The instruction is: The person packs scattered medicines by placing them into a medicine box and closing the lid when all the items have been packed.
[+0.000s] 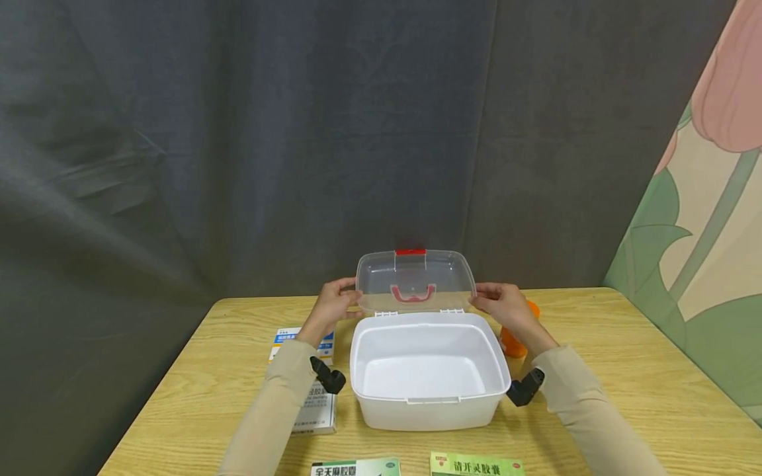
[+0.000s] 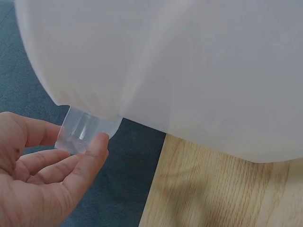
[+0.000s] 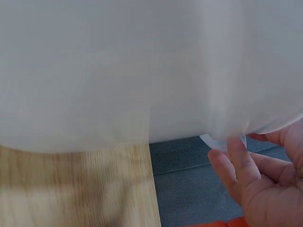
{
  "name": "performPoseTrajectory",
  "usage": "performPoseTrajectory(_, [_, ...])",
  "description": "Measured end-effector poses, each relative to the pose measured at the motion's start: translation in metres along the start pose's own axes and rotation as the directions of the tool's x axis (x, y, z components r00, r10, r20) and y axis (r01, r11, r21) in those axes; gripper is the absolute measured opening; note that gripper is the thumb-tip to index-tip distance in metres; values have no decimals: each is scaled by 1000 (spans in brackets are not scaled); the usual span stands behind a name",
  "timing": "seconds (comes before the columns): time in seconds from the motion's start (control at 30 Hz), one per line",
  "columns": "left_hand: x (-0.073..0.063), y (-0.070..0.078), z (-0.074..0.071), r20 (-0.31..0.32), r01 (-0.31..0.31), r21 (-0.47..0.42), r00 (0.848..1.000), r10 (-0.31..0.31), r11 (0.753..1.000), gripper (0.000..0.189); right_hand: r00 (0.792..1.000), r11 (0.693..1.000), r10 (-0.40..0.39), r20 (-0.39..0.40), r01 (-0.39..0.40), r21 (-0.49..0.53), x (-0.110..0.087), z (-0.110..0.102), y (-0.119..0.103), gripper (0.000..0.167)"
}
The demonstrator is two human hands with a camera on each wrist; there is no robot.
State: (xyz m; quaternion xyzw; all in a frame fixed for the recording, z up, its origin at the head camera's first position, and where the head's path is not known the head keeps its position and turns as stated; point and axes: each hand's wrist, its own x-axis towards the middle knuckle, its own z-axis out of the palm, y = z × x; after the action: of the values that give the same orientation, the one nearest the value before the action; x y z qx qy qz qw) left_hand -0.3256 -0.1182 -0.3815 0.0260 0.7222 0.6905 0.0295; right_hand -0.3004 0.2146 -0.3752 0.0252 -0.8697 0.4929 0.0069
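A white plastic box (image 1: 428, 413) stands on the table with its inside bare and its clear hinged lid (image 1: 381, 264) swung up at the back. The lid has a red latch (image 1: 411, 252) on its top edge and a pinkish-red handle (image 1: 413, 296). At the lid's left side my left hand (image 1: 331, 307) holds the edge between thumb and fingers. On the opposite side, my right hand (image 1: 505, 305) pinches the lid's right edge. Both wrist views are largely filled by the box's wall (image 2: 189, 71), with the clear lid (image 2: 83, 130) showing at the fingers.
Left of the box lie a blue-and-white medicine box (image 1: 325, 350) and a silvery one (image 1: 315, 418), partly behind my left arm. Two green medicine boxes (image 1: 357, 468) (image 1: 476, 465) lie at the front. An orange object (image 1: 515, 345) sits behind my right wrist. A dark curtain (image 1: 357, 132) hangs behind the table.
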Motion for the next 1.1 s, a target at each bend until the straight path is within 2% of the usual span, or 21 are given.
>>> performPoseTrajectory(0.3, [-1,-2,0,-9,29,28,1000,-29,999,43,1000,999,20,1,-20,-27,-1,4,-3,43])
performPoseTrajectory(0.63, [-1,-6,-1,-20,47,96,999,-46,994,38,1000,997,-3,8,4,-74,-1,5,-5,45])
performPoseTrajectory(0.87, [-2,-7,-2,1,42,131,999,-42,990,36,1000,996,4,15,-2,-91,-2,5,-7,45])
performPoseTrajectory(1.1, [-2,-6,-3,25,84,159,996,-89,984,35,999,992,37,33,-33,-125,-2,6,-7,47])
